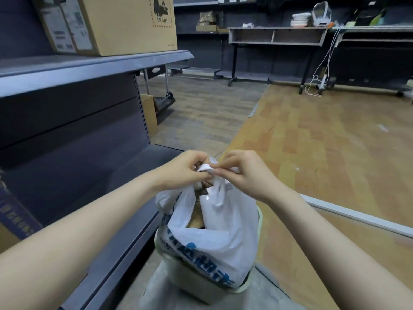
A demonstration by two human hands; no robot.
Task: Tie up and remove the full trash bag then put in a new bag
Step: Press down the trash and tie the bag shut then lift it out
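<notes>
- Low in the frame's centre: pale trash bin (242,287), holding a white plastic trash bag (223,238) printed with blue characters, stuffed full, brown cardboard scraps showing at its open mouth.
- Just above it, centre frame: bag handles (206,168) gathered and twisted together between both hands.
- Left hand (178,173), reaching in from lower left: grip closed, fingers curled and pinching the left handle.
- Right hand (243,175), reaching in from lower right: grip likewise closed, thumb and fingertips pinching the other handle, touching the left hand's fingers.
- Left side of the frame: grey metal shelving (73,135), bottom shelf edge running just beside the bin.
- Upper left: large cardboard box (116,23) on the upper shelf, marked "UN 3481".
- Right half: wooden floor (324,142).
- Top right, far back: long bench (277,36) carrying stacked plates and assorted clutter, white cable (324,68) hanging down to the floor.
</notes>
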